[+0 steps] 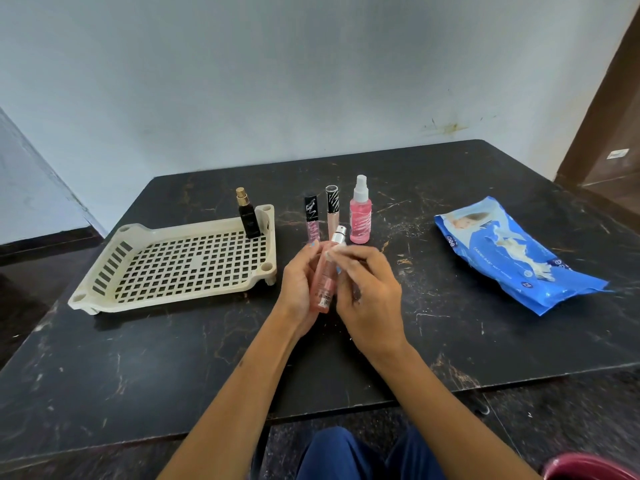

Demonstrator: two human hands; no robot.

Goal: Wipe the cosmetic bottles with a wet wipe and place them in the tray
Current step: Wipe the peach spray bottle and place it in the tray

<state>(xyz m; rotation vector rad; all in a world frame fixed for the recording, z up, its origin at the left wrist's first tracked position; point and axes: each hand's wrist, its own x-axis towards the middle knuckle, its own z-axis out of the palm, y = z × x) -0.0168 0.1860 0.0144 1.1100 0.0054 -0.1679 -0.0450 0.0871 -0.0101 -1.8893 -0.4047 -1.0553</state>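
Left hand [298, 284] gripping pink spray bottle [323, 287], right hand [369, 289] pinching wet wipe [341, 250] against it, tray [176, 263] near table [450, 323] left edge

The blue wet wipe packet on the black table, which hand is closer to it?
Right. The right hand is between the blue wet wipe packet and the left hand, which grips a slim pink spray bottle farther away, nearer the cream plastic tray.

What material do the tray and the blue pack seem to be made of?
The tray looks like moulded cream plastic with a dull finish: it has a regular grid of holes, slots and rounded corners. The blue pack seems to be a soft plastic film, slightly glossy, because it is wrinkled and printed.
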